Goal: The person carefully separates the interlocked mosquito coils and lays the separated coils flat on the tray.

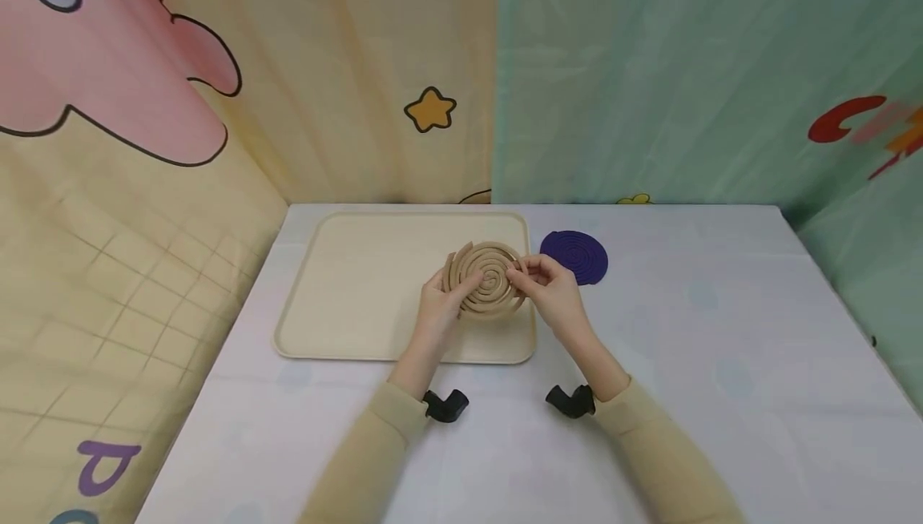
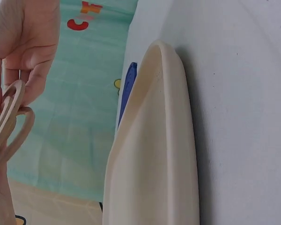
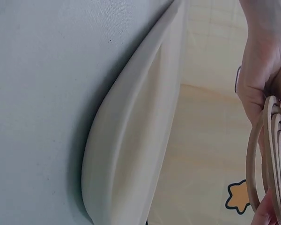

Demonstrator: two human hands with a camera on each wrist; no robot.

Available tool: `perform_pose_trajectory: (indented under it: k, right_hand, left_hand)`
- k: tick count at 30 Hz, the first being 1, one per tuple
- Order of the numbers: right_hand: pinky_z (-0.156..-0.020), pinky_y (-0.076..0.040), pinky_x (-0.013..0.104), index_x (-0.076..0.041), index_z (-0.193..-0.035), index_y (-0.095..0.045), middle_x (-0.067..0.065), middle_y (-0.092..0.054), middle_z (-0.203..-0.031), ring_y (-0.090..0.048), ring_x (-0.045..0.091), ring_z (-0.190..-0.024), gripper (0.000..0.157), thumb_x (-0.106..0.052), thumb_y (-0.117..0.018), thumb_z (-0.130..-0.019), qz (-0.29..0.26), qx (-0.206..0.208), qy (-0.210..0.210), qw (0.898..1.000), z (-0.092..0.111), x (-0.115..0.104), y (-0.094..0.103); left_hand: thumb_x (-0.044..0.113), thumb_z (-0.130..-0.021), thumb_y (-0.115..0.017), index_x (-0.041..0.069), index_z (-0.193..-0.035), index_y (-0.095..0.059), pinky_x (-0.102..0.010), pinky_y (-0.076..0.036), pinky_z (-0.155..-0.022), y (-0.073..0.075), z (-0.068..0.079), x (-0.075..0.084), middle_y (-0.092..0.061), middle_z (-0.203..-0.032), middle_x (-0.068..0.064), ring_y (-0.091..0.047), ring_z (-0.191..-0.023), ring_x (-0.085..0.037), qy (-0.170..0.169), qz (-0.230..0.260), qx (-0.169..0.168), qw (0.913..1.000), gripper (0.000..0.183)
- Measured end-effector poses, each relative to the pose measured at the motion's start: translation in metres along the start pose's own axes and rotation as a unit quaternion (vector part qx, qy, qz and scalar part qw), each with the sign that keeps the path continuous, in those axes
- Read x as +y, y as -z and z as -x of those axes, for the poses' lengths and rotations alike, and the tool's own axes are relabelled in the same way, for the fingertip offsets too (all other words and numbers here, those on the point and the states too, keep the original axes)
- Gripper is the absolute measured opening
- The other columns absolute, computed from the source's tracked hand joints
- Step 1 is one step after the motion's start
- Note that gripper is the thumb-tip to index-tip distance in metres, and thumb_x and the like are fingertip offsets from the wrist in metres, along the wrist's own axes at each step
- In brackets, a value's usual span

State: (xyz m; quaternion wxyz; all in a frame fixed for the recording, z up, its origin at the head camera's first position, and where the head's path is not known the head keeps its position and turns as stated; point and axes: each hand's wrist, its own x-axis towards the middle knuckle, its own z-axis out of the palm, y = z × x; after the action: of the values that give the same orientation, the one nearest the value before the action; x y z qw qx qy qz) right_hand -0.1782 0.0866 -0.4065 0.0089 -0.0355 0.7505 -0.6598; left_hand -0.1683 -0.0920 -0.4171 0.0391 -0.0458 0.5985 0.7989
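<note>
Both hands hold a beige spiral coil (image 1: pixel 492 296) raised over the right part of a cream tray (image 1: pixel 360 292). My left hand (image 1: pixel 438 304) grips its left edge, thumb laid across the front of the rings. On the opposite side, my right hand (image 1: pixel 557 293) pinches the outer ring between thumb and fingers. The wrist views show the coil (image 3: pixel 280 145) nearly edge-on, with one ring (image 2: pixel 22 133) standing away from the rest. Just past the tray's right edge, a dark purple spiral disc (image 1: pixel 575 257) lies flat on the table.
The tray has a raised rim (image 2: pixel 171 93) and sits on a white-covered table (image 1: pixel 707 348). Printed curtains (image 1: pixel 620 75) hang behind the table and along its sides. A black wrist mount (image 1: pixel 447 406) is on the left arm, another (image 1: pixel 571 401) on the right.
</note>
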Motion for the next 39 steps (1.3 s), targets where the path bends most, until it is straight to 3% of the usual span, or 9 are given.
perform_pose_trajectory:
  k: [4,7,13,21,25,29,32,36,39]
  right_hand:
    - [-0.067,-0.055,0.019,0.001,-0.106,-0.066,0.003,-0.068,-0.084,-0.062,0.005,-0.071,0.025,-0.015,-0.073,-0.089,0.034,-0.004,0.008,0.999,0.005,-0.001,-0.001]
    - [-0.066,-0.054,0.019,-0.002,-0.107,-0.068,0.010,-0.069,-0.089,-0.063,0.008,-0.075,0.026,-0.019,-0.074,-0.089,0.090,-0.010,0.041,0.995,0.006,-0.005,0.002]
    - [-0.066,-0.049,0.020,-0.005,-0.106,-0.069,0.011,-0.069,-0.093,-0.057,0.015,-0.078,0.024,-0.020,-0.076,-0.088,0.181,-0.042,0.104,0.977,0.006,-0.014,0.009]
    - [-0.055,-0.041,0.022,-0.008,-0.105,-0.070,0.005,-0.064,-0.081,-0.048,0.013,-0.065,0.023,-0.023,-0.075,-0.088,0.206,-0.097,0.108,0.968,0.004,-0.016,0.013]
    - [-0.054,-0.041,0.023,-0.009,-0.106,-0.070,0.003,-0.061,-0.076,-0.047,0.013,-0.063,0.024,-0.025,-0.074,-0.088,0.213,-0.104,0.105,0.966,0.002,-0.015,0.013]
    - [-0.054,-0.043,0.023,-0.009,-0.106,-0.070,0.004,-0.063,-0.076,-0.049,0.013,-0.064,0.023,-0.024,-0.074,-0.088,0.214,-0.102,0.100,0.966,0.000,-0.014,0.013]
    - [-0.055,-0.045,0.022,-0.006,-0.106,-0.069,0.007,-0.066,-0.078,-0.054,0.012,-0.064,0.024,-0.021,-0.074,-0.089,0.191,-0.084,0.087,0.974,-0.002,-0.013,0.012]
    - [-0.058,-0.051,0.020,-0.001,-0.109,-0.067,0.012,-0.069,-0.085,-0.061,0.009,-0.066,0.027,-0.018,-0.073,-0.090,0.130,-0.058,0.059,0.988,-0.004,-0.008,0.010]
    - [-0.061,-0.054,0.020,0.001,-0.110,-0.065,0.014,-0.069,-0.087,-0.063,0.007,-0.066,0.028,-0.018,-0.072,-0.091,0.098,-0.052,0.045,0.993,-0.004,-0.004,0.008]
  left_hand:
    - [0.017,-0.090,-0.072,0.004,-0.130,-0.061,-0.025,-0.057,-0.086,0.002,0.004,-0.001,-0.067,-0.125,-0.017,-0.069,-0.108,-0.020,-0.028,-0.056,0.005,0.9980,0.043]
    - [0.021,-0.087,-0.075,0.006,-0.126,-0.066,-0.026,-0.056,-0.089,0.004,0.005,0.004,-0.069,-0.123,-0.012,-0.067,-0.111,-0.018,-0.049,-0.120,-0.012,0.9915,0.042]
    - [0.024,-0.085,-0.077,0.009,-0.116,-0.072,-0.027,-0.053,-0.089,0.011,0.002,0.008,-0.074,-0.110,-0.007,-0.067,-0.104,-0.014,-0.030,-0.204,-0.075,0.9756,0.035]
    - [0.024,-0.087,-0.076,0.009,-0.118,-0.071,-0.026,-0.055,-0.083,0.016,0.000,0.007,-0.075,-0.105,-0.011,-0.068,-0.092,-0.011,-0.026,-0.249,-0.104,0.9626,0.036]
    - [0.028,-0.089,-0.073,0.011,-0.118,-0.071,-0.030,-0.054,-0.091,0.016,-0.001,0.007,-0.074,-0.108,-0.008,-0.068,-0.101,-0.014,-0.040,-0.262,-0.110,0.9580,0.034]
    - [0.027,-0.089,-0.074,0.015,-0.127,-0.067,-0.035,-0.050,-0.101,0.016,-0.001,0.008,-0.071,-0.120,-0.006,-0.065,-0.115,-0.019,-0.039,-0.248,-0.120,0.9606,0.041]
    - [0.021,-0.087,-0.075,0.014,-0.135,-0.060,-0.034,-0.051,-0.100,0.014,0.000,0.006,-0.067,-0.127,-0.008,-0.064,-0.117,-0.020,-0.020,-0.207,-0.114,0.9715,0.050]
    - [0.011,-0.088,-0.073,0.008,-0.138,-0.056,-0.027,-0.056,-0.091,0.010,0.000,0.001,-0.065,-0.129,-0.015,-0.067,-0.107,-0.015,0.010,-0.131,-0.079,0.9883,0.053]
    - [0.007,-0.089,-0.070,0.003,-0.136,-0.056,-0.025,-0.056,-0.089,0.008,0.000,-0.002,-0.064,-0.129,-0.018,-0.067,-0.104,-0.012,0.003,-0.099,-0.051,0.9938,0.049]
